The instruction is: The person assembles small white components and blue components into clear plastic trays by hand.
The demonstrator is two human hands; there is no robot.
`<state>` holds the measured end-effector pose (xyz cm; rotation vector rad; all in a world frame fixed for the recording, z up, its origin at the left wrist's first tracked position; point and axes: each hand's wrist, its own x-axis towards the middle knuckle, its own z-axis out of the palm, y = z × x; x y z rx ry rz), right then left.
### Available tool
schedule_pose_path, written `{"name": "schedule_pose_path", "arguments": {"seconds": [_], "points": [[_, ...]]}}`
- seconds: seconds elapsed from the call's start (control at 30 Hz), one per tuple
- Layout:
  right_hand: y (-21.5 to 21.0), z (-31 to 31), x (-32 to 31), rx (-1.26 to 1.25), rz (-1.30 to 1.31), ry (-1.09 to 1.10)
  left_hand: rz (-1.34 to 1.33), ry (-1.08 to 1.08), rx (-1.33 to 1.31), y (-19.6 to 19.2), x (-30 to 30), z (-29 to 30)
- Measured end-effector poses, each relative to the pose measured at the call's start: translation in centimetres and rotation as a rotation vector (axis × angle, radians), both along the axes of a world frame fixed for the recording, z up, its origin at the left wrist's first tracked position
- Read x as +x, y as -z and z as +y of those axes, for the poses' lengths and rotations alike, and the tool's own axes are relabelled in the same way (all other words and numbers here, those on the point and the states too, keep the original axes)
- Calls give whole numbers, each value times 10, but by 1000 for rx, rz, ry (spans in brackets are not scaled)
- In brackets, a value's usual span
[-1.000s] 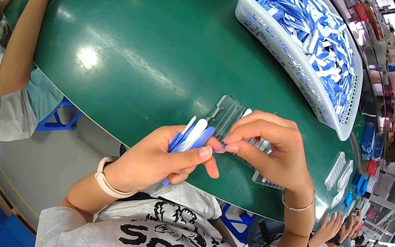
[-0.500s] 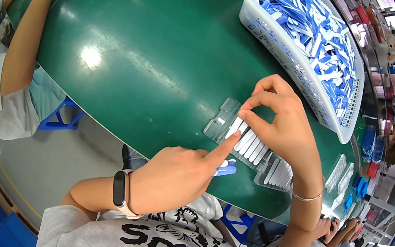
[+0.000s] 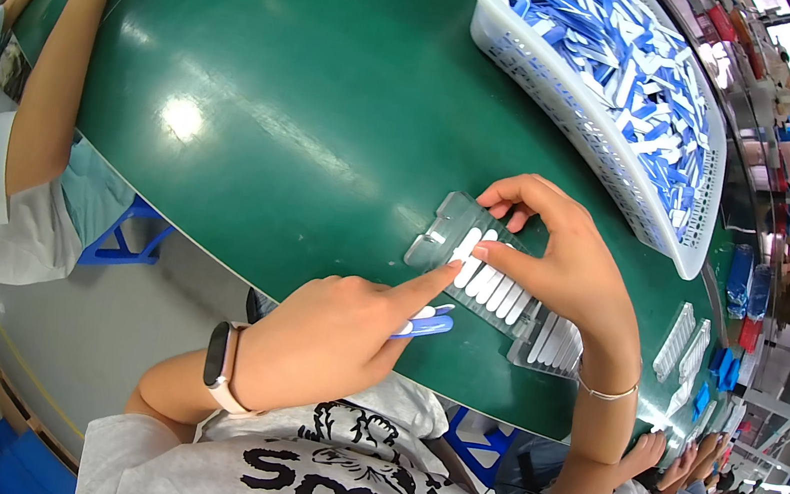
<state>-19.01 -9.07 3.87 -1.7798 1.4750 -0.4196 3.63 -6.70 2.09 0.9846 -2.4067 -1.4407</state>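
A clear plastic tray (image 3: 428,244) lies on the green table, with several slim white strips (image 3: 486,282) side by side in it. My left hand (image 3: 326,343) points its index finger onto the strip at the left end of the row. Its other fingers are curled round a few flat blue-and-white pieces (image 3: 428,327), partly hidden by the hand. My right hand (image 3: 580,263) arches over the tray from the right. Its thumb rests on the upper ends of the strips, while the fingers are apart from it, beyond the tray's far edge.
A second clear tray (image 3: 519,354) of white strips adjoins the first on the right. Beyond stands a white perforated basket (image 3: 577,101) heaped with blue and white pieces. More filled trays (image 3: 674,342) lie farther right. Another person's arm (image 3: 54,88) rests on the table at left.
My right thumb and fingers have parted from a pinch, and the hand has lowered over the tray. My left hand has shifted slightly left, with the blue-and-white pieces still in it.
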Motion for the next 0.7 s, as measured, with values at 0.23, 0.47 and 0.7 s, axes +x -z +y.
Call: {"name": "schedule_pose_path", "arguments": {"seconds": [0.23, 0.47, 0.7], "points": [[-5, 19, 3, -248, -64, 18, 244, -141, 169, 1, -2, -4], [-16, 37, 11, -557, -4, -292, 248, -140, -87, 10, -4, 5], [-13, 50, 18, -831, 7, -336, 195, -111, -179, 9, -5, 8]]}}
